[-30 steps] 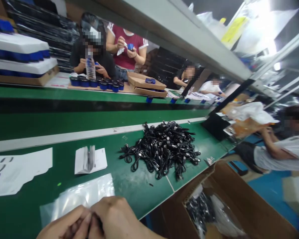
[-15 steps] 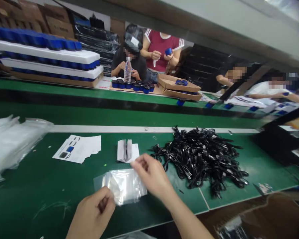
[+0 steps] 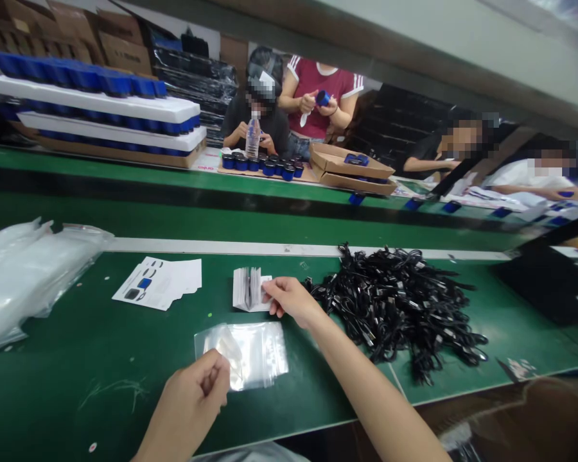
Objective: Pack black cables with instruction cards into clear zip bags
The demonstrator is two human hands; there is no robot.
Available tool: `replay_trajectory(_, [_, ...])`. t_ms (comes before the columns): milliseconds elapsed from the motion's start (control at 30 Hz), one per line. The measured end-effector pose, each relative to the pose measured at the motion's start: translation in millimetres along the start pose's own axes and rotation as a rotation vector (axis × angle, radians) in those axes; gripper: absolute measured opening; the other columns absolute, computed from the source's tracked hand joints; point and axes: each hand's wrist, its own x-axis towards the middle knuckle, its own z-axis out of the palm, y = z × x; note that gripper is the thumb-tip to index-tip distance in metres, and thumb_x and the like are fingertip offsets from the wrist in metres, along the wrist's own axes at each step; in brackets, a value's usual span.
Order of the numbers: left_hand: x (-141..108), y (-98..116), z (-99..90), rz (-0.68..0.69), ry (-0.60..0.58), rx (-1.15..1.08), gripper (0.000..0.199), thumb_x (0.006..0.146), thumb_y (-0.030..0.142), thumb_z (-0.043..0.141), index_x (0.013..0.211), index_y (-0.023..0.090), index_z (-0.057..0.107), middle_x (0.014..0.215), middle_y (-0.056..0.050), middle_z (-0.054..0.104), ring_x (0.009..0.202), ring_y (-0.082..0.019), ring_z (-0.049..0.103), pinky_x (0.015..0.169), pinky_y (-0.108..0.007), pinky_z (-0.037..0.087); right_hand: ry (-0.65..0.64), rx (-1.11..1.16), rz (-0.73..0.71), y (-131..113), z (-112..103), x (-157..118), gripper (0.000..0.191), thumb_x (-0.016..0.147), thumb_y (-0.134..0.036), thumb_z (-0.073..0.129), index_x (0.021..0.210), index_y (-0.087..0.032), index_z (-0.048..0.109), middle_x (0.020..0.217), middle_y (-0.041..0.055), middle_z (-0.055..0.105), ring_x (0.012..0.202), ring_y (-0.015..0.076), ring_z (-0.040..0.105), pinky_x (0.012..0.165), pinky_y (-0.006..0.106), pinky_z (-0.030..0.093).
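Note:
My right hand [image 3: 293,301] is closed at the right edge of a small stack of folded white leaflets [image 3: 246,290], thumb and fingers pinching a white leaflet there. Nearer to me lies a pile of clear plastic zip bags [image 3: 262,351]. At the left corner of that pile my left hand [image 3: 190,398] is curled closed, its fingertips against the bags. A bag layer bends up beside those fingers, but whether they grip it is hidden. Left of the leaflets, several printed white sheets [image 3: 161,282] lie fanned out.
A large heap of black cables [image 3: 397,301] covers the right side of the green table [image 3: 139,366]. Bulky clear plastic bags [image 3: 33,276] lie at the left. Beyond a raised ledge stand trays of blue round items [image 3: 101,83], a bottle [image 3: 253,138], an open carton [image 3: 351,168] and several people at work.
My right hand has moved up and away from the bag pile to the leaflet stack and pinches its edge. My left hand stays by the bags. The view has shifted slightly.

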Motion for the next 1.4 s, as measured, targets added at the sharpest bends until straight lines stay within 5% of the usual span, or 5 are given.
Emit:
replay_trajectory(467, [-2.7, 5.9, -6.6, -0.085, -0.013, -0.132, 0.033, 0.080, 0.048, 0.041, 0.060, 0.022, 0.046, 0.047, 0.005, 0.053, 0.044, -0.012, 0.052, 0.048, -0.022, 0.041, 0.062, -0.172, -0.093, 1.7, -2.8, 0.5, 0.025, 0.085, -0.021, 0.050, 0.061, -0.016, 0.052, 0.043, -0.0051, 0.049, 0.036, 0.0083, 0.048, 0.038, 0.018, 0.035])
replay_trajectory(867, [7.2, 5.3, -21.4, -0.131, 0.218, -0.364, 0.029, 0.083, 0.046, 0.043, 0.074, 0.020, 0.051, 0.067, 0.001, 0.066, 0.061, -0.016, 0.063, 0.057, -0.025, 0.050, 0.114, -0.852, -0.785, 19.4, 43.7, -116.7, 0.021, 0.088, -0.014, 0.042, 0.073, -0.018, 0.056, 0.066, 0.0031, 0.059, 0.056, 0.0159, 0.048, 0.057, 0.029, 0.033])
replay_trajectory(1167, [6.1, 11.3, -22.7, 0.037, 0.627, -0.063, 0.024, 0.087, 0.031, 0.037, 0.064, 0.023, 0.040, 0.054, 0.007, 0.041, 0.050, -0.011, 0.043, 0.050, -0.020, 0.036, 0.148, -0.065, -0.506, 50.2, 93.0, -118.8, 0.060, 0.069, -0.043, 0.071, 0.117, -0.018, 0.044, 0.097, 0.0099, 0.061, 0.077, 0.0216, 0.061, 0.066, 0.032, 0.051])
replay_trajectory(1267, [6.6, 12.6, -26.9, 0.009, 0.583, -0.104, 0.027, 0.088, 0.033, 0.037, 0.062, 0.023, 0.039, 0.049, 0.008, 0.042, 0.045, -0.010, 0.043, 0.046, -0.020, 0.036, -0.024, 0.026, -0.352, 55.3, 96.2, -118.1, 0.018, 0.079, -0.035, 0.060, 0.082, -0.017, 0.058, 0.064, 0.0012, 0.060, 0.051, 0.0148, 0.059, 0.046, 0.023, 0.046])
replay_trajectory(1400, [3.5, 9.4, -29.4, 0.017, 0.561, 0.089, 0.023, 0.084, 0.034, 0.043, 0.065, 0.022, 0.050, 0.049, 0.007, 0.050, 0.047, -0.010, 0.049, 0.050, -0.020, 0.038, 0.242, -0.287, -0.741, 47.1, 77.5, -117.1, 0.014, 0.084, -0.013, 0.050, 0.074, -0.017, 0.059, 0.063, 0.0034, 0.059, 0.057, 0.0147, 0.058, 0.052, 0.024, 0.044])
